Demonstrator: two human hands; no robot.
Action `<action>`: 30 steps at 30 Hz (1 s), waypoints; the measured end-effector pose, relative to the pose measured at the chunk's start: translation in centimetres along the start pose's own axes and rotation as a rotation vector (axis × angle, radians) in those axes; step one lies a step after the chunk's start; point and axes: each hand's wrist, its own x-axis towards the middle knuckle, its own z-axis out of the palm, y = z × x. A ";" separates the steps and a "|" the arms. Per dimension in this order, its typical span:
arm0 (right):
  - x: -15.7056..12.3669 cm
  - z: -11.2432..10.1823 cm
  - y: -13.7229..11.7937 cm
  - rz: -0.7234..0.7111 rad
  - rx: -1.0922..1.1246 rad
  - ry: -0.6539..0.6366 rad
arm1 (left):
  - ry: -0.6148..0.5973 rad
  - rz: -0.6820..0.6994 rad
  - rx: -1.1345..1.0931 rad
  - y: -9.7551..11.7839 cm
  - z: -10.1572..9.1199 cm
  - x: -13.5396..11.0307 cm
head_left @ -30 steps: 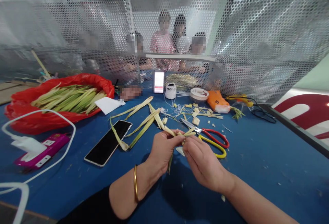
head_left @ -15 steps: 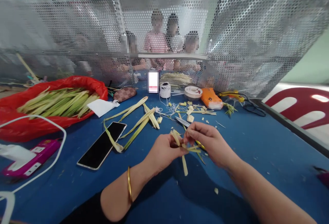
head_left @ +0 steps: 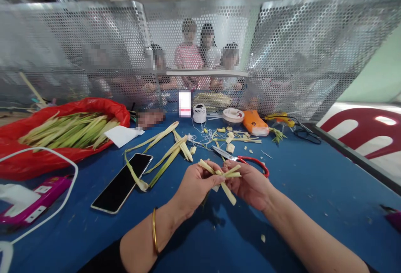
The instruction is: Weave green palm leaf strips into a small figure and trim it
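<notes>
My left hand [head_left: 196, 185] and my right hand [head_left: 250, 183] meet above the blue table [head_left: 313, 189], both pinched on a small bundle of pale yellow-green leaf strips [head_left: 223, 177] that cross each other between my fingers. A gold bangle sits on my left wrist. Red-handled scissors [head_left: 247, 161] lie just behind my right hand. Loose leaf strips [head_left: 169, 149] lie ahead of my left hand.
A black phone [head_left: 122, 182] lies left of my hands. A red bag [head_left: 37, 158] of green leaves, a pink device with white cable [head_left: 34, 200], a thread spool [head_left: 199, 113], a tape roll [head_left: 233, 115] and an orange tool [head_left: 255, 123] stand further off. Behind a perforated metal screen [head_left: 297, 55], several people sit.
My right hand dropped from above the strips to beside my left hand, and the bundle turned so its strips now cross outward. The scissors came back into view.
</notes>
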 end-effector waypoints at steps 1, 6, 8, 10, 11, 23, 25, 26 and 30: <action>0.0 0.2 0.2 -0.011 0.046 0.024 | 0.038 0.004 -0.011 -0.1 0.0 0.1; -0.2 1.2 2.3 -0.249 0.063 0.128 | 0.253 0.045 -0.025 -1.0 -0.4 0.5; -0.4 1.4 3.2 -0.362 -0.045 0.152 | 0.315 0.055 -0.027 -1.3 -0.6 0.7; -0.7 1.5 3.7 -0.505 -0.300 0.147 | 0.363 0.048 -0.005 -1.3 -0.7 0.8; -0.9 1.5 3.7 -0.585 -0.483 0.121 | 0.380 0.042 0.029 -1.3 -0.8 0.9; -1.9 0.9 0.8 -0.799 -1.235 -0.178 | 0.134 -0.075 0.121 -1.1 -1.1 0.9; -1.6 0.6 -0.1 -0.728 -1.116 -0.118 | 0.048 -0.088 0.136 -1.0 -0.9 0.7; -1.4 0.4 -0.5 -0.725 -1.082 -0.101 | -0.001 -0.095 0.145 -0.9 -0.9 0.6; -0.6 -0.2 -1.3 -0.615 -0.974 -0.079 | -0.138 -0.128 0.186 -0.9 -0.8 0.2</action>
